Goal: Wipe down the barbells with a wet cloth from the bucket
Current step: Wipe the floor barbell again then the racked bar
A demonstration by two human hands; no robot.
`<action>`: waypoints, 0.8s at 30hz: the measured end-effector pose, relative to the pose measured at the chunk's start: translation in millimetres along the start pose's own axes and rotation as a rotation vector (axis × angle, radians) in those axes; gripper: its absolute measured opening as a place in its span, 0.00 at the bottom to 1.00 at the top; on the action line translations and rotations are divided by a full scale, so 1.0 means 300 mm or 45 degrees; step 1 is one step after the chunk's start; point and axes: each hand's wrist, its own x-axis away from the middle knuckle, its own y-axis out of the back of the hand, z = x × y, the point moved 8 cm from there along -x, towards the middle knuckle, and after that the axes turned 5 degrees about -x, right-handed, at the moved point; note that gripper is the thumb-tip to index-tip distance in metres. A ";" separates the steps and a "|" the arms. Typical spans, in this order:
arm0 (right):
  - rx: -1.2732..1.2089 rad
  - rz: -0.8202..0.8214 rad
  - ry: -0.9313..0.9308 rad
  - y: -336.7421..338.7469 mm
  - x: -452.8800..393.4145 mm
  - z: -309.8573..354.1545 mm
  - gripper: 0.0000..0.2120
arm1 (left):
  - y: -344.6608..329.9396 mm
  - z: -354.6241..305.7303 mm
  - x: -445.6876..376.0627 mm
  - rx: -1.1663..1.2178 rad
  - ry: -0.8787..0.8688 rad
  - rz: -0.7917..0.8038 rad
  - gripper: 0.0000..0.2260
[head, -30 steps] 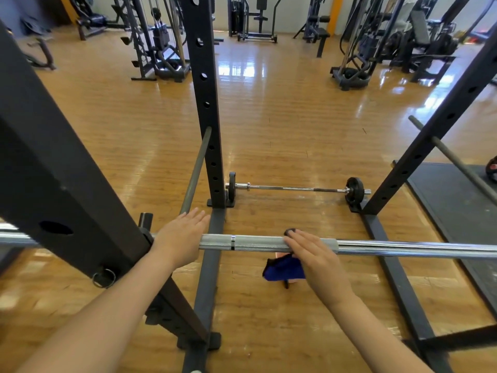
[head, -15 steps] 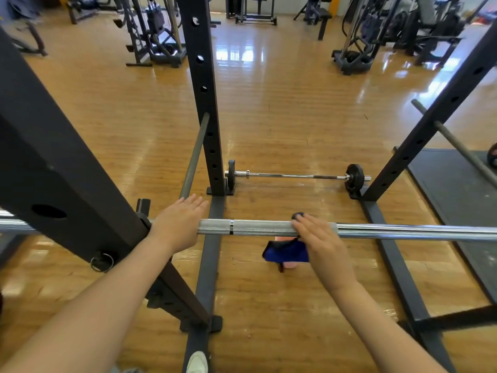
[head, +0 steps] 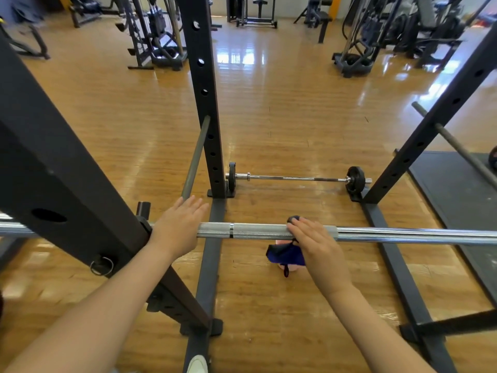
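The barbell [head: 258, 231] is laid across the rack [head: 67, 184], running from 9 to 3 o'clock. It is covered near the upright by the left hand [head: 177, 227], whose fingers are kept straight. The blue cloth [head: 286, 254] is pressed on the bar by the right hand [head: 317, 246], fingers curled over it; its loose part hangs toward 6 o'clock.

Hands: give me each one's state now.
Left hand: open, fingers straight, resting on the barbell.
Right hand: holding the blue cloth against the barbell.
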 end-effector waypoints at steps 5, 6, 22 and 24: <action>0.019 -0.174 -0.134 0.051 0.037 -0.054 0.16 | 0.003 -0.006 0.024 0.053 0.024 -0.289 0.37; 0.026 -0.195 -0.135 0.041 0.027 -0.038 0.15 | 0.004 -0.004 0.022 0.058 0.032 -0.287 0.34; 0.021 -0.216 -0.150 0.012 -0.020 0.031 0.14 | -0.023 -0.005 -0.022 0.129 -0.052 0.131 0.33; -0.026 -0.182 -0.083 -0.051 -0.071 0.116 0.13 | -0.028 0.001 -0.025 0.129 -0.041 0.124 0.34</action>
